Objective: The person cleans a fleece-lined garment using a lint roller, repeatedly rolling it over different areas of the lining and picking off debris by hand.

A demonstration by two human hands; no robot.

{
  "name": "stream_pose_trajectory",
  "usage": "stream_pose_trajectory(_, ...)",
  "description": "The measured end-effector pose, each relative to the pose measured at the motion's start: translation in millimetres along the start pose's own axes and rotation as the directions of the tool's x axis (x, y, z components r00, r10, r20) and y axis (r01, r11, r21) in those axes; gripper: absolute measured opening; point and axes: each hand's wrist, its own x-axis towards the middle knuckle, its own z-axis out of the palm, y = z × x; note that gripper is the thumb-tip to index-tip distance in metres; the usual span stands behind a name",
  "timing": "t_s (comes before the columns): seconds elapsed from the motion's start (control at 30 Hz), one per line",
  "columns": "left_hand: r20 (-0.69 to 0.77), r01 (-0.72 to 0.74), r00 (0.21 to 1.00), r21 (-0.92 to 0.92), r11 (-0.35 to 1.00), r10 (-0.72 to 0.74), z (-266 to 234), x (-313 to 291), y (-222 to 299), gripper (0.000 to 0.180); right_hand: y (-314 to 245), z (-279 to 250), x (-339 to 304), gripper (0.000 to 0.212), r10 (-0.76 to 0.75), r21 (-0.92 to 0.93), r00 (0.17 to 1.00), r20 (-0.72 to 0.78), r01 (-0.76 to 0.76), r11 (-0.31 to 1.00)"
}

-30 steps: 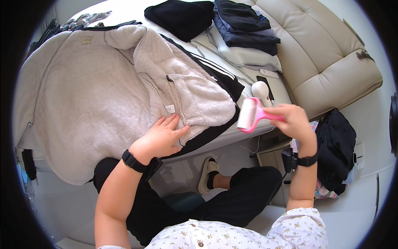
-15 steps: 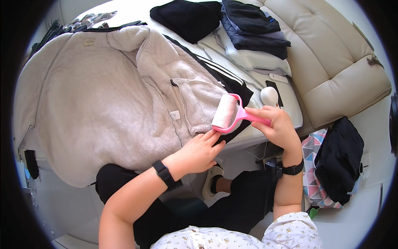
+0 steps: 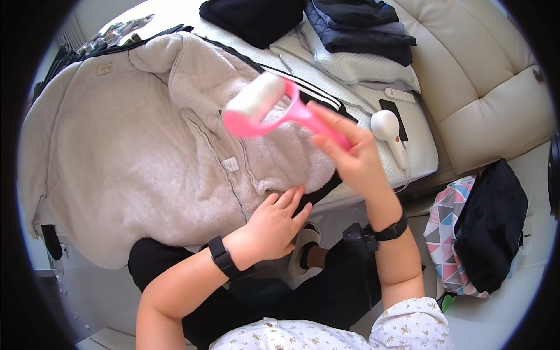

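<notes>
My right hand (image 3: 354,158) grips the handle of a pink lint roller (image 3: 256,100) with a white roll. The roller is lifted above the fleece, slightly blurred by motion. Beneath it lies a jacket (image 3: 125,154) spread inside out, its beige fleece lining upward and a small white tag (image 3: 231,164) at the seam. My left hand (image 3: 274,224) rests with fingers stretched out on the lower edge of the lining, by the black cuff or hem, holding nothing. Black fabric with white stripes (image 3: 312,90) shows past the sleeve.
Folded dark clothes (image 3: 361,35) and a black garment (image 3: 254,20) lie at the back of the white quilted surface (image 3: 423,157). A white handheld device (image 3: 387,125) with a cord is at its right, beside a black phone-like slab (image 3: 399,116). A beige tufted sofa (image 3: 466,64) borders it. A triangle-patterned bag (image 3: 446,227) sits on the floor.
My right hand has raised the lint roller off the sleeve edge and carried it leftward and away from me. My left hand has shifted slightly and stays on the lining edge.
</notes>
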Motion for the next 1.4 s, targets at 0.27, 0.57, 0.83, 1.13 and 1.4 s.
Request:
stream_pose_trajectory(0.27, -0.190, 0.176, 0.966, -0.016, 0.984, -0.176, 11.7, 52.6, 50.5, 0.073, -39.9, -46.5, -38.5, 0.034, 0.159, -0.197, 0.985, 0.059, -0.145, 0.970)
stream_pose_trajectory(0.57, 0.100, 0.177, 0.981, -0.117, 0.977, -0.166, 51.5, 72.3, 31.2, 0.059, -36.5, -5.6, -41.4, 0.014, -0.001, -0.629, 0.980, 0.200, 0.129, 0.767)
stream_pose_trajectory(0.83, 0.164, 0.193, 0.972, -0.134, 0.972, -0.170, 34.9, 63.3, 24.6, 0.075, -9.0, 23.0, 32.8, 0.034, -0.121, -0.337, 0.991, 0.066, 0.136, 0.932)
stream_pose_trajectory(1.13, -0.153, 0.170, 0.968, -0.173, 0.970, -0.197, -52.8, -36.4, -14.1, 0.072, -21.4, -21.8, -16.9, 0.039, -0.052, -0.031, 0.998, -0.023, 0.051, 0.998)
stream_pose_trajectory(1.4, 0.013, 0.262, 0.965, 0.051, 0.964, -0.263, -37.7, -58.4, -34.4, 0.089, 7.2, 26.8, -29.4, 0.041, -0.087, -0.173, 0.995, 0.044, 0.094, 0.980)
